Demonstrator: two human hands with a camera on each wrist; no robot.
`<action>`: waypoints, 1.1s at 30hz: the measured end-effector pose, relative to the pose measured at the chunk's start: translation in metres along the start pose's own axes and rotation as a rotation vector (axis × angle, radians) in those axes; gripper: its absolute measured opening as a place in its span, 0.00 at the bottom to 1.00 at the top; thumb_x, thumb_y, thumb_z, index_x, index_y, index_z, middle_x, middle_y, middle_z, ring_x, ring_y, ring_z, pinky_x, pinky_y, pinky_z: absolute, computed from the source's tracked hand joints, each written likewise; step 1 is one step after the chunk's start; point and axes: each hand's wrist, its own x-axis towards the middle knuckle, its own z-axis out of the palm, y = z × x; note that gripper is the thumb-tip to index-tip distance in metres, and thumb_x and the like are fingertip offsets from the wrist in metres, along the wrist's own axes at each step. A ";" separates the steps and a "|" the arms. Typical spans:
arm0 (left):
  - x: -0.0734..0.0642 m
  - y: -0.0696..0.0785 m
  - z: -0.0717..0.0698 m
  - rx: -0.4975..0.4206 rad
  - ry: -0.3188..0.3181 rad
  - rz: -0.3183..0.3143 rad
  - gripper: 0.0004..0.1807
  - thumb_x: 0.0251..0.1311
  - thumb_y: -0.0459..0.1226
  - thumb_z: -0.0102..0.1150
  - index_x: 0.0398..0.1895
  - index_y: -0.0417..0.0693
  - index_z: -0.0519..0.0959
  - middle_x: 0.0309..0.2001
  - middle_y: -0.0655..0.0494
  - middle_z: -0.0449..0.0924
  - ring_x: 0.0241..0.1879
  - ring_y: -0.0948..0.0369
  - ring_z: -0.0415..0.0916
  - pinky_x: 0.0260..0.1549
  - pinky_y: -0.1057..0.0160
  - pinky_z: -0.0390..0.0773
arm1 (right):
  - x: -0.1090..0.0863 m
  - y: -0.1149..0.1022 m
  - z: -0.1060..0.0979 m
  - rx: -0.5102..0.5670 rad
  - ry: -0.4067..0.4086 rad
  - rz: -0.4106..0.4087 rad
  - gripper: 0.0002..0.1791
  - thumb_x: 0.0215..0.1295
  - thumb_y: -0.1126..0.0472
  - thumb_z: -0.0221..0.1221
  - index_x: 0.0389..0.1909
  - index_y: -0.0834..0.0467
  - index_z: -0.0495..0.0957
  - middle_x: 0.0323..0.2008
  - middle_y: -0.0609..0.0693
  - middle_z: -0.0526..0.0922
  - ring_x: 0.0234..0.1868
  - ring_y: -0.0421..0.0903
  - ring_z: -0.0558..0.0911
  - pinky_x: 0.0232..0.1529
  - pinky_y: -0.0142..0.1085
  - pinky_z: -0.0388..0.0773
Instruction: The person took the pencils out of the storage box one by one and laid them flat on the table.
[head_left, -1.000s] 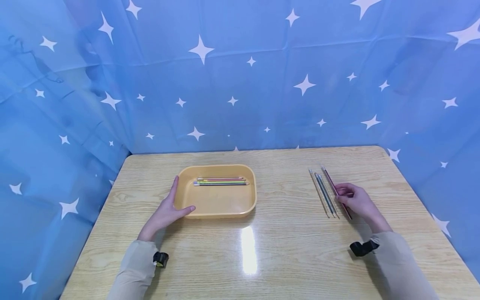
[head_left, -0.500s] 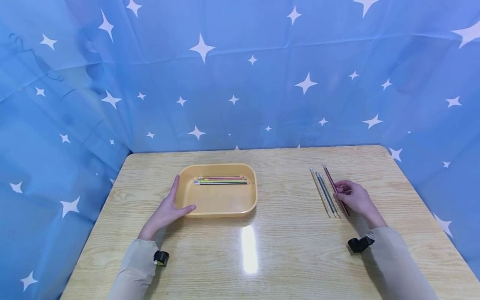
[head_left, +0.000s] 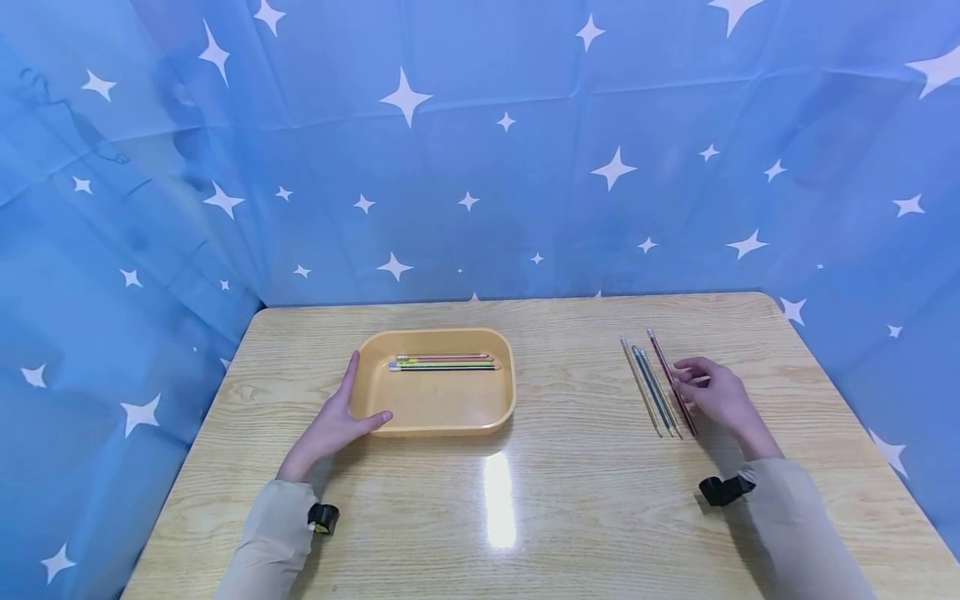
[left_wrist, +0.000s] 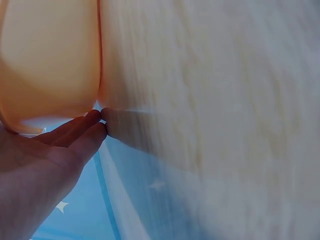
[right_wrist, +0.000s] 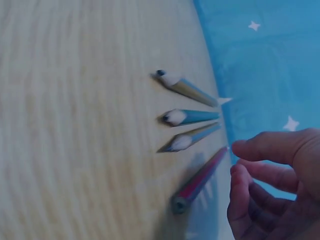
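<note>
My left hand (head_left: 333,425) rests against the left end of a yellow-orange tray (head_left: 431,432), thumb over its near rim and fingers straight along the outer wall. Several pencils (head_left: 442,364) lie side by side inside the tray. On the right, my right hand (head_left: 716,396) hovers beside a dark red pencil (head_left: 658,354), fingers loosely bent. In the right wrist view, a gap shows between thumb and fingers, and the red pencil (right_wrist: 200,182) lies on the table just past them. Left of it lie a tan pencil (head_left: 639,385) and blue-green pencils (head_left: 651,387), roughly parallel.
Both hands are over a light wood table (head_left: 570,500). A blue curtain with white stars (head_left: 480,150) hangs along the back and sides. A glare patch (head_left: 498,500) shows on the tabletop in front of the tray.
The right hand shifted the dark red pencil slightly left, closer to the other pencils, and its fingers have since eased away from it. The left hand stays at the tray.
</note>
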 end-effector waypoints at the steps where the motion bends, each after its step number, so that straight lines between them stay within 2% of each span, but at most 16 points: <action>1: 0.000 0.000 0.000 -0.002 0.000 0.000 0.64 0.54 0.47 0.70 0.77 0.51 0.28 0.76 0.42 0.33 0.72 0.41 0.40 0.67 0.41 0.47 | 0.000 -0.001 -0.001 0.008 0.003 -0.001 0.20 0.67 0.66 0.57 0.56 0.73 0.70 0.41 0.65 0.77 0.39 0.54 0.81 0.29 0.35 0.80; 5: -0.001 0.001 0.000 -0.007 -0.001 0.001 0.64 0.54 0.47 0.70 0.77 0.51 0.28 0.76 0.42 0.33 0.72 0.41 0.40 0.67 0.42 0.47 | 0.000 -0.009 -0.002 0.011 0.011 -0.014 0.20 0.67 0.66 0.57 0.56 0.72 0.70 0.41 0.65 0.78 0.38 0.50 0.80 0.29 0.35 0.80; 9: -0.001 0.001 0.000 -0.004 0.001 -0.001 0.64 0.54 0.47 0.70 0.77 0.51 0.28 0.76 0.41 0.34 0.72 0.41 0.41 0.67 0.42 0.47 | 0.002 -0.019 0.003 -0.001 0.010 -0.045 0.19 0.66 0.67 0.59 0.55 0.72 0.71 0.39 0.62 0.79 0.37 0.51 0.80 0.29 0.32 0.78; 18: -0.001 -0.001 -0.001 -0.001 0.000 0.001 0.64 0.54 0.48 0.70 0.77 0.50 0.28 0.76 0.40 0.34 0.72 0.40 0.41 0.66 0.41 0.47 | 0.013 -0.040 0.026 -0.012 -0.039 -0.130 0.17 0.67 0.66 0.59 0.54 0.70 0.74 0.38 0.59 0.79 0.37 0.54 0.79 0.30 0.34 0.76; 23: 0.000 0.000 0.000 -0.010 0.000 0.006 0.64 0.54 0.48 0.70 0.77 0.51 0.28 0.76 0.42 0.34 0.72 0.41 0.41 0.67 0.42 0.47 | 0.019 -0.054 0.038 0.043 -0.075 -0.138 0.17 0.67 0.66 0.58 0.54 0.70 0.73 0.38 0.59 0.79 0.36 0.52 0.78 0.30 0.34 0.76; 33: 0.000 0.000 0.000 -0.024 -0.008 0.008 0.64 0.54 0.47 0.70 0.77 0.50 0.28 0.76 0.43 0.32 0.73 0.42 0.39 0.67 0.42 0.46 | 0.031 -0.078 0.063 0.060 -0.091 -0.209 0.15 0.66 0.68 0.58 0.51 0.70 0.75 0.35 0.56 0.80 0.36 0.52 0.80 0.33 0.37 0.76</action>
